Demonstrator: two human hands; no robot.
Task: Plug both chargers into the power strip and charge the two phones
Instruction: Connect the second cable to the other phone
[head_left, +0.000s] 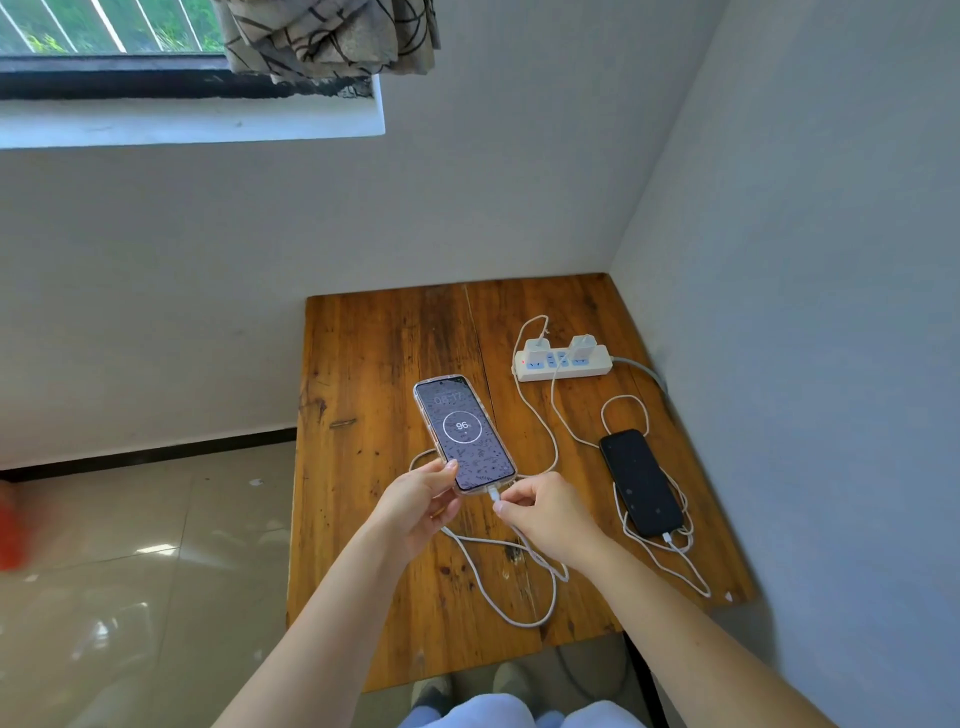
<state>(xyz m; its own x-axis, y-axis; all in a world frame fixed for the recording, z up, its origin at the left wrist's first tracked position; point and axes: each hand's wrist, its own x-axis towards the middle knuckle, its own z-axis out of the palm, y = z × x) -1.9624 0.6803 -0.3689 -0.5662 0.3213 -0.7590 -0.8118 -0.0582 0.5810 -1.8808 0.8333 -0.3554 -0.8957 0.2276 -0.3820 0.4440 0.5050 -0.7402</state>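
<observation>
My left hand holds a phone in a clear case by its lower end above the wooden table. Its screen is lit and reads 96 inside a ring. My right hand pinches the white cable plug that sits in the phone's bottom port. A black phone lies flat at the right with a white cable in its near end and a dark screen. Two white chargers, left and right, stand in the white power strip at the back.
White cable loops trail over the table's near half and around the black phone. The table stands in a wall corner. A tiled floor lies to the left, and a window with a curtain is above.
</observation>
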